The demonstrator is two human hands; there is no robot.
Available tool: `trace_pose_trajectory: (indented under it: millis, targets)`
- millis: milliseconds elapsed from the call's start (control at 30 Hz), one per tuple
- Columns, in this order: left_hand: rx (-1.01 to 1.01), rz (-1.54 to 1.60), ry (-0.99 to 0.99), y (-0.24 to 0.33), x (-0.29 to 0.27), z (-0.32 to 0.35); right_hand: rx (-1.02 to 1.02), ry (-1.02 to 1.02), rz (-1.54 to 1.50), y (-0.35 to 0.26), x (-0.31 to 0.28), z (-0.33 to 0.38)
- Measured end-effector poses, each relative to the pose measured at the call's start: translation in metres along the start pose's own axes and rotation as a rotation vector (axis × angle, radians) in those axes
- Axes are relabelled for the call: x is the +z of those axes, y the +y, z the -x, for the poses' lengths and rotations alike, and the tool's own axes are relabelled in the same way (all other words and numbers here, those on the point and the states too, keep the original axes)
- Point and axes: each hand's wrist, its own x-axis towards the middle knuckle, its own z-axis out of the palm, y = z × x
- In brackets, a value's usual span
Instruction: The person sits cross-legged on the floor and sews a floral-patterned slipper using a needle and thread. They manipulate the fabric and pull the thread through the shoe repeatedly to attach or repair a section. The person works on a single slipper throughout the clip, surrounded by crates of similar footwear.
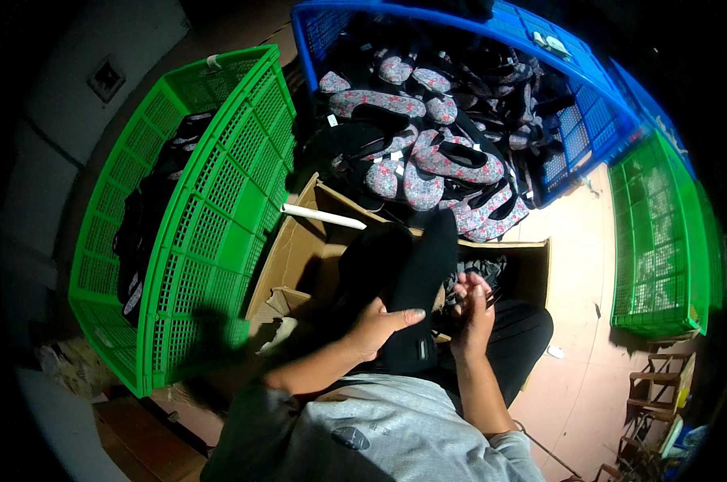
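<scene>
Black slipper (415, 277) was gripped by left hand (377, 323); right hand (473, 309) pinched its strap at 3 o'clock, mid-fitting; next move likely needed steady hold.

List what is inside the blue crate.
The blue crate holds a heap of floral-patterned slippers with black straps, piled loosely. What lies under the heap and the crate's floor are covered, and the far corner is too dark to tell.

Black fabric piece (415, 281), long and soft, standing roughly upright and leaning toward 1 o'clock, just below frame center, small light tag near its bottom edge.
</scene>
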Motion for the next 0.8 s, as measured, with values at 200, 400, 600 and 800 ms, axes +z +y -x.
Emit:
trace_pose_trajectory:
  millis: [200,400,600,800]
  targets:
    - [-0.404,-0.044,-0.508,0.006,-0.009,0.001,0.011,-0.036,-0.145,-0.015,-0.012,-0.015]
    - [-0.507,0.042,-0.500,0.007,-0.010,-0.001,-0.022,0.058,-0.170,-0.014,-0.034,-0.021]
    - [-0.486,0.210,-0.537,0.008,-0.012,0.001,-0.149,0.262,-0.154,-0.016,-0.053,-0.039]
    - [-0.554,0.013,-0.496,0.002,-0.009,0.005,-0.105,0.280,-0.215,-0.009,-0.080,-0.044]
